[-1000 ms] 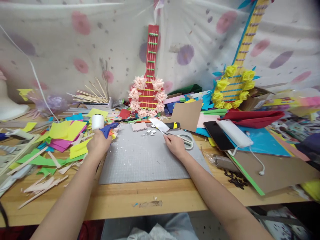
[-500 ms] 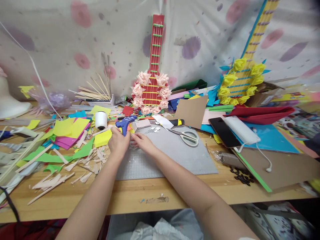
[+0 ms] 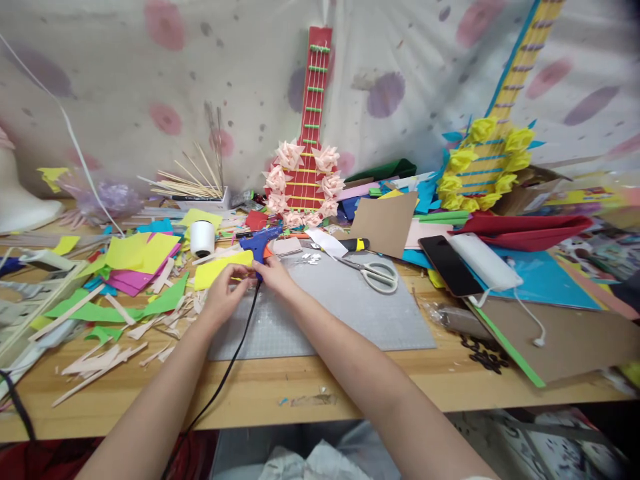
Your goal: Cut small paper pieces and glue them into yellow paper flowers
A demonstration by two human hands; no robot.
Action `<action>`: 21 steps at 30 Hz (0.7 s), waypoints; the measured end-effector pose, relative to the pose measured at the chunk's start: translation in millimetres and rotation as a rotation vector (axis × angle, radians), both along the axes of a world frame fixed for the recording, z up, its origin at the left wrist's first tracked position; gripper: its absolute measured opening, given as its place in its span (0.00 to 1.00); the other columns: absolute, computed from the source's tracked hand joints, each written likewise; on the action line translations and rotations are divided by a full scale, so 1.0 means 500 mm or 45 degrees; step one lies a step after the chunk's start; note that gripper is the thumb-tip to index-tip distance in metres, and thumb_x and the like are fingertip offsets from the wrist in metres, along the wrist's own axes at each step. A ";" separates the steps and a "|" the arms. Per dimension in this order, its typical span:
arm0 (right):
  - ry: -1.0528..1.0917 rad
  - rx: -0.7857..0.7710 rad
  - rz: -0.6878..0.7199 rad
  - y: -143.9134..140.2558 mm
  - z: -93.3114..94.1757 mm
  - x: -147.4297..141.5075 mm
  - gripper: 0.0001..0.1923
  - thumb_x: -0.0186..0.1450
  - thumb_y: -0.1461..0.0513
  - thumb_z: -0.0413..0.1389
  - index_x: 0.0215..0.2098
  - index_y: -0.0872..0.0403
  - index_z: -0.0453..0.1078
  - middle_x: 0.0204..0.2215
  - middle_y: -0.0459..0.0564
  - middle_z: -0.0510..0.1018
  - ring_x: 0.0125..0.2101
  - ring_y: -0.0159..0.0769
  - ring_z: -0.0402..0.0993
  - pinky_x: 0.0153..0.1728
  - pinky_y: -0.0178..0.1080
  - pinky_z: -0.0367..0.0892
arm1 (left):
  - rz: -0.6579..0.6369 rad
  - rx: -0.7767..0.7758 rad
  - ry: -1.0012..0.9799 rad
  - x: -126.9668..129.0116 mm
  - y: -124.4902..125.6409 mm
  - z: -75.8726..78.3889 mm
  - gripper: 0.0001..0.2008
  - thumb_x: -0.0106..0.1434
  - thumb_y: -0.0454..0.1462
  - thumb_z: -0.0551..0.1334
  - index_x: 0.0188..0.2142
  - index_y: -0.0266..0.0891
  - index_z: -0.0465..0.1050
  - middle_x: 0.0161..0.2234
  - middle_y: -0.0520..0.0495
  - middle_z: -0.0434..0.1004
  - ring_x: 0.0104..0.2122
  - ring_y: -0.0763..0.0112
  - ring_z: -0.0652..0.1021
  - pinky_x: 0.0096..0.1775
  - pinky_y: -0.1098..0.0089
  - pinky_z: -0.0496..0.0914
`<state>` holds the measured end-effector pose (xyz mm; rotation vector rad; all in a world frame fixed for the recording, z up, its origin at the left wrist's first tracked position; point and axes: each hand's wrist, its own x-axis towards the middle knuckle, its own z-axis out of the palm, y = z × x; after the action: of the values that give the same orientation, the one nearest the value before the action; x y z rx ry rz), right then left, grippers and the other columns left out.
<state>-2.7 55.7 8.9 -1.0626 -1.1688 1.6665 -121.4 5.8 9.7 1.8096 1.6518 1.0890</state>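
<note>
since half a second ago, the blue glue gun (image 3: 256, 243) has passed out of the left hand (image 3: 229, 292) and into the right hand (image 3: 278, 275), and its black cord (image 3: 235, 355) now runs down in plain sight across the grey mat (image 3: 340, 313) and over the edge of the wooden table (image 3: 380, 380). the right hand pinches the glue gun by its handle, thumb and fingers closed about it, with the orange trigger (image 3: 267, 251) showing just above. the left hand has drawn back a little; its fingers curl loosely, a gap showing between thumb and fingers, and i cannot tell whether their tips touch the handle. the glue gun stands over the mat's far left corner, its nozzle aimed away and to the right. a yellow sheet (image 3: 213, 272) lies just left of it, and grey-handled scissors (image 3: 380, 276) rest on the mat, well to the right.
</note>
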 end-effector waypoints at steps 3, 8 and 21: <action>0.142 -0.208 0.111 -0.007 0.018 0.018 0.03 0.61 0.63 0.50 0.31 0.55 0.63 0.21 0.43 0.71 0.20 0.28 0.68 0.25 0.36 0.67 | 0.284 0.066 0.188 -0.043 0.025 -0.022 0.11 0.54 0.43 0.53 0.33 0.39 0.66 0.38 0.44 0.71 0.41 0.63 0.72 0.43 0.63 0.67; 0.336 -0.195 0.181 -0.020 0.034 0.043 0.08 0.59 0.60 0.54 0.28 0.56 0.62 0.22 0.42 0.70 0.19 0.24 0.65 0.24 0.32 0.66 | 0.147 -0.026 0.446 -0.048 0.103 -0.030 0.28 0.52 0.45 0.58 0.50 0.35 0.61 0.51 0.37 0.66 0.53 0.58 0.66 0.52 0.61 0.60; -0.085 0.181 -0.151 0.002 0.019 0.180 0.07 0.58 0.59 0.52 0.32 0.53 0.58 0.23 0.40 0.68 0.20 0.24 0.63 0.21 0.31 0.61 | 0.148 -0.590 0.767 -0.011 0.173 0.050 0.33 0.43 0.41 0.66 0.49 0.37 0.63 0.48 0.38 0.71 0.44 0.56 0.74 0.40 0.66 0.66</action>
<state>87.1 56.7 18.2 -1.0830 -1.2233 1.4449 -126.7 92.3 34.7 1.8266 2.1404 0.1458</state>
